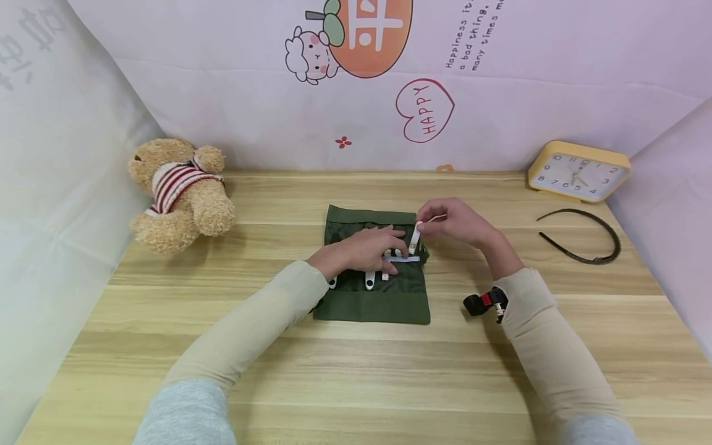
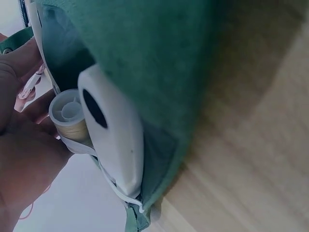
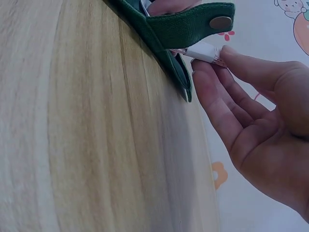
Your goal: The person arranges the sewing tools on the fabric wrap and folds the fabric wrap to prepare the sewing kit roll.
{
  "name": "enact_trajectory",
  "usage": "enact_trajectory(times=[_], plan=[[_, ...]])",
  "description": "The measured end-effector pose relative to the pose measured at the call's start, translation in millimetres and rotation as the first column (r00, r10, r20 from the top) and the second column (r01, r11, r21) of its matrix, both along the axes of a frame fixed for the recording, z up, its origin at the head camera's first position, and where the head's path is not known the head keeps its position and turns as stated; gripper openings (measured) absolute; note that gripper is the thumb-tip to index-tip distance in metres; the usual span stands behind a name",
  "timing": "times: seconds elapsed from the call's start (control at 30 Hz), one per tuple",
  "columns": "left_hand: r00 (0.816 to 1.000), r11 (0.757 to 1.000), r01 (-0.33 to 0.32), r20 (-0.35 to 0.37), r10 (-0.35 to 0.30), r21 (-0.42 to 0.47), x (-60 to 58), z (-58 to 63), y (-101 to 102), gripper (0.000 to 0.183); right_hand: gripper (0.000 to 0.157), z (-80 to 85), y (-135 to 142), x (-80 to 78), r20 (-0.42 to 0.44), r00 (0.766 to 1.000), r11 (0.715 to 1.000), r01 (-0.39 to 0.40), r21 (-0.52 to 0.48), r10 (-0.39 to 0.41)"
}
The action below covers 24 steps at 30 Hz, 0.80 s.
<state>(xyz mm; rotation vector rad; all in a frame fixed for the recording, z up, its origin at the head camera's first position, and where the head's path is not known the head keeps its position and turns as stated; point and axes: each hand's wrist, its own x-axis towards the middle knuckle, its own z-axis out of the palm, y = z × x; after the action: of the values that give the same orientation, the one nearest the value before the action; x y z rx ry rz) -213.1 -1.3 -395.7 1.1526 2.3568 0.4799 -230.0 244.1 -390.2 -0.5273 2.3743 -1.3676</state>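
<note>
An unrolled dark green fabric sewing pouch (image 1: 371,307) lies on the table. My right hand (image 1: 458,222) pinches a small white-wrapped bundle of thread (image 1: 415,238) between thumb and fingertips at the pouch's right edge; reddish strands show at its end in the right wrist view. Across the pouch reaches my left hand (image 1: 367,247), fingers spread, with fingertips at the white elastic band (image 1: 408,259). In the left wrist view, a spool of pale thread (image 2: 75,130) and a white plastic piece with a dark oval (image 2: 116,140) sit behind the elastic beside that hand.
A snap strap (image 3: 193,24) sticks out from the pouch. A teddy bear (image 1: 178,198) lies at the back left. At the back right stand a yellow clock (image 1: 578,171) and a black headband (image 1: 609,232). The back wall is printed cloth (image 1: 250,111).
</note>
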Motion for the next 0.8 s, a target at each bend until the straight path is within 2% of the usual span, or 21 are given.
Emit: enact_trajectory(times=[0.23, 0.5, 0.8], plan=[[1.0, 1.0, 0.002, 0.014, -0.003, 0.014, -0.6, -0.6, 0.9, 0.032, 0.018, 0.6, -3.0, 0.1, 0.009, 0.999, 0.999, -0.031, 0.015, 0.031], [0.999, 1.0, -0.003, 0.038, 0.002, 0.021, 0.6, 1.6, 0.7, 0.031, 0.015, -2.6, -6.6, -1.6, 0.073, 0.995, 0.998, -0.066, -0.009, 0.067], [0.999, 1.0, -0.005, 0.032, 0.005, 0.011, 0.6, 1.1, 0.2, 0.03, 0.014, -5.6, -10.2, -3.2, 0.095, 0.992, 0.994, -0.09, 0.059, 0.084]])
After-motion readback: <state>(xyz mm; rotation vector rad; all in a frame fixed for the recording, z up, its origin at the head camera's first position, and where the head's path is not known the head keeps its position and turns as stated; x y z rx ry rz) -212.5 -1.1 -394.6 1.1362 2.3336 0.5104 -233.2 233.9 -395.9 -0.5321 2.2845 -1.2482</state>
